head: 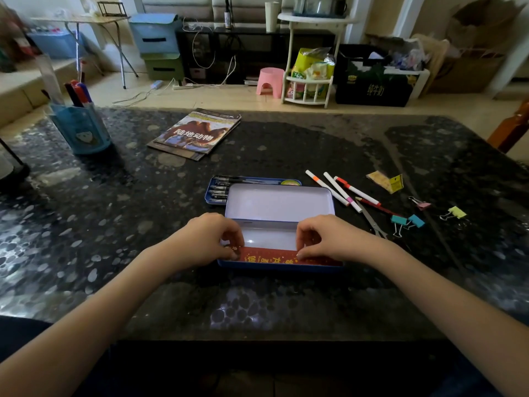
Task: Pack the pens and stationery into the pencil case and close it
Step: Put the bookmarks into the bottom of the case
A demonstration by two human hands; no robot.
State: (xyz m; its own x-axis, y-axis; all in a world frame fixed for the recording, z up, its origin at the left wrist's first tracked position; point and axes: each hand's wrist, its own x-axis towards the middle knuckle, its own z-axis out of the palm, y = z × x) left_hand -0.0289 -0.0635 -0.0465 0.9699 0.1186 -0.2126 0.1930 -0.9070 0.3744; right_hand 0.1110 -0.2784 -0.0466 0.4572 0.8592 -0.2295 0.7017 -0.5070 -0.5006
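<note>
Two hands, left hand and right hand, pinch the open pencil case; three white pens lie beside.

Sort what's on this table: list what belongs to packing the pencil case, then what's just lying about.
For the job:
tin pencil case, held open by left hand and right hand
inner tray of pens
white markers
red pencil
scissors
binder clips

Lying about:
magazines
blue pen holder
yellow wrapper
</note>
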